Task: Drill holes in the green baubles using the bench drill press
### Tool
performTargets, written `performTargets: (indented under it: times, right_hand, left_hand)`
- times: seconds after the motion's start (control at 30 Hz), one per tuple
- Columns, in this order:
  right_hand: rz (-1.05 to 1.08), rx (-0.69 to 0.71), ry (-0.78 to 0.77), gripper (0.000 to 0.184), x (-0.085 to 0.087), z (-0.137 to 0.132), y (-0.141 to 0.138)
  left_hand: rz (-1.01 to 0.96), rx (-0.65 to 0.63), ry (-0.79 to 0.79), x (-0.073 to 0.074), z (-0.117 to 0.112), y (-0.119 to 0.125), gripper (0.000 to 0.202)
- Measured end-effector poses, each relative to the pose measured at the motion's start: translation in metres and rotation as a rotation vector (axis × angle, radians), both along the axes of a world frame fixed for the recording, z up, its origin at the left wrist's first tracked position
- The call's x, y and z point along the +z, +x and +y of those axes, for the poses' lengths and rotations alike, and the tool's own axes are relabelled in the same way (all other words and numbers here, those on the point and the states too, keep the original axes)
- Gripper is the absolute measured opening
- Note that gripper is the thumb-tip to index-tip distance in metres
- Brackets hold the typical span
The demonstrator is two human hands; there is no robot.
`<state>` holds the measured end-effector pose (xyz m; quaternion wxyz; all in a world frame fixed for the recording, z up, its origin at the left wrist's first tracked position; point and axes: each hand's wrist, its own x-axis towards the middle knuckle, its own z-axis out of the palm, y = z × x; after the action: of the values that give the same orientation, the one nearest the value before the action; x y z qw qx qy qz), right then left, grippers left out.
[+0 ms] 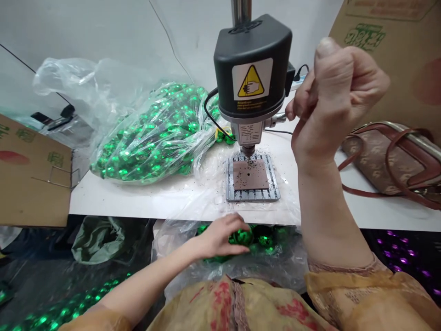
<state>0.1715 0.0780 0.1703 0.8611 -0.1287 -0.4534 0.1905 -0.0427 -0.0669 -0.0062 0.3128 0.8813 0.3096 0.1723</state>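
Observation:
A small bench drill [252, 69] with a black head and a yellow warning sticker stands on a white table [144, 195]. Under its bit lies a brown plate on a ribbed grey base [252, 179], dusted with dark chips. My right hand [330, 99] is raised beside the drill head, closed in a fist around the feed handle, whose metal stub shows at my fingers. My left hand [220, 236] is down in my lap, fingers closed on a shiny green bead [243, 236] in a clear plastic bag [220, 264] of green beads.
A large clear bag of green beads [151, 133] lies left of the drill on the table. A brown handbag [389, 158] lies at the right, a cardboard box [396, 55] behind it. Another cardboard box [32, 174] stands at the left. Purple beads [399, 255] show at lower right.

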Motion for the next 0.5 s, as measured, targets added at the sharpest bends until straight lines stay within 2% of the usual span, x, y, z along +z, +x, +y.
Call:
performTargets:
  times: [0.1, 0.17, 0.23, 0.3, 0.37, 0.43, 0.5]
  right_hand:
    - [0.011, -0.016, 0.005, 0.042, 0.000, 0.001, 0.000]
    - [0.002, -0.031, -0.003, 0.043, 0.000, 0.002, 0.001]
    - [-0.017, -0.043, -0.009, 0.044, -0.001, 0.002, 0.002]
    - [-0.032, -0.051, -0.013, 0.044, -0.002, 0.001, 0.003]
    - [-0.046, -0.057, -0.039, 0.043, -0.003, -0.002, 0.003]
    - [-0.067, -0.065, -0.067, 0.043, -0.004, -0.005, 0.002]
    - [-0.080, -0.081, -0.078, 0.044, -0.004, -0.007, 0.001]
  left_hand:
    - [0.378, -0.238, 0.245, -0.021, -0.032, -0.003, 0.038]
    - [0.513, -0.296, 0.319, -0.031, -0.042, -0.002, 0.044]
    - [0.498, -0.309, 0.330, -0.033, -0.041, 0.000, 0.043]
    - [0.349, -0.289, 0.346, -0.028, -0.026, -0.001, 0.037]
    - [0.117, -0.151, 0.387, -0.017, 0.005, -0.004, 0.027]
    - [-0.094, 0.131, 0.426, -0.004, 0.051, -0.008, 0.025]
    - [-0.157, 0.440, 0.439, 0.009, 0.107, -0.008, 0.025]
